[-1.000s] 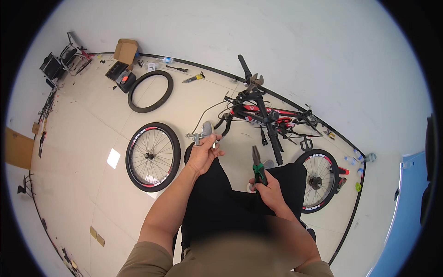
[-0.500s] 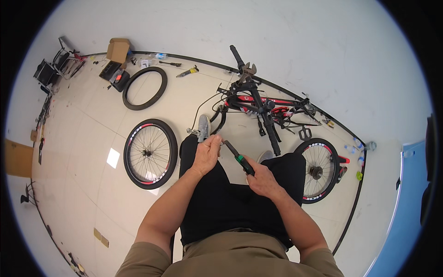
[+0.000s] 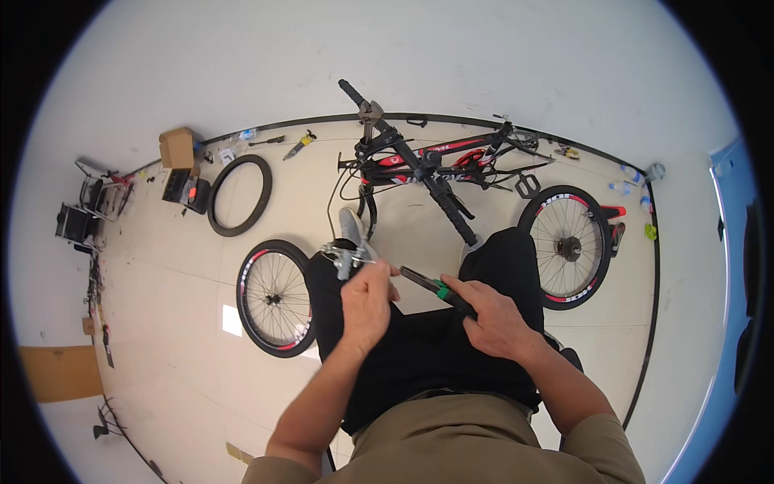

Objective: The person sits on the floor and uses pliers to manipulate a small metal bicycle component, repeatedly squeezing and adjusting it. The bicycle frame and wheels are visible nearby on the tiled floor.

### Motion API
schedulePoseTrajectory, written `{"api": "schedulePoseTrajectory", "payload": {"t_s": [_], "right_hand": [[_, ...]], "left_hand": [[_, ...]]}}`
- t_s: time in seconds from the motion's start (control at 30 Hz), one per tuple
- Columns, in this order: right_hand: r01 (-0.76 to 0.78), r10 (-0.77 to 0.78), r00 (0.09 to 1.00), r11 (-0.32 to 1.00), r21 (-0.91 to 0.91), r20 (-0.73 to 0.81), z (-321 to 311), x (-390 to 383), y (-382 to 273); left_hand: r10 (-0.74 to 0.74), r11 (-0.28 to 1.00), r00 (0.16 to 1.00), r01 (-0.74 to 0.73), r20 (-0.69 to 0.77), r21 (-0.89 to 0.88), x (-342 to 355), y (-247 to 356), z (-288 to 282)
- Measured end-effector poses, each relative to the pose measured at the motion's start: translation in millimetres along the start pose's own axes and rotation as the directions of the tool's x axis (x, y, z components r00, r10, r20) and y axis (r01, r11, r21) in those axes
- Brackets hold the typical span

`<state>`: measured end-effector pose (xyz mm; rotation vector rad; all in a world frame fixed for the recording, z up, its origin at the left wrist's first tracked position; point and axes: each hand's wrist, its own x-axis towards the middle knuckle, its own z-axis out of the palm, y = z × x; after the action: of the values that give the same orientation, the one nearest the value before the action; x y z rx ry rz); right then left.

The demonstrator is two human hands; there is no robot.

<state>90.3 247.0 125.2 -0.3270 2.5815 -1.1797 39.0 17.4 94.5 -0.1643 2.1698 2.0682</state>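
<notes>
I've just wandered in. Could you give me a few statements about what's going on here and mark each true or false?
1. The right hand holds pliers with green on the handles. True.
2. An adjustable wrench is at the handlebar. True.
3. The left hand is on the handlebar. False: it is by a silver metal part, near the pliers' tips.
4. The left wheel and right wheel are fitted to the bicycle frame. False: both are apart from it.
5. A bare tyre lies near an open cardboard box. True.
</notes>
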Motion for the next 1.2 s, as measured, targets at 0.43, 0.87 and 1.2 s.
{"api": "schedulePoseTrajectory", "payload": {"t_s": [0.43,0.87,1.2], "right_hand": [[0.040,-0.039,0.999,0.983,-0.179,0.008,-4.7,-12.3,10.8],[0.029,-0.028,0.999,0.997,-0.067,0.016,-3.1,-2.8,5.3],[0.100,-0.094,0.993,0.991,0.084,-0.075,-2.0,-5.9,3.5]], "left_hand": [[-0.097,0.983,0.994,0.103,0.048,-0.150,-12.4,-9.0,-1.4],[-0.109,0.980,0.994,0.108,0.004,-0.166,0.9,-7.0,-14.6],[-0.047,0.992,0.999,0.048,0.015,-0.118,2.7,-5.3,-15.2]]}}
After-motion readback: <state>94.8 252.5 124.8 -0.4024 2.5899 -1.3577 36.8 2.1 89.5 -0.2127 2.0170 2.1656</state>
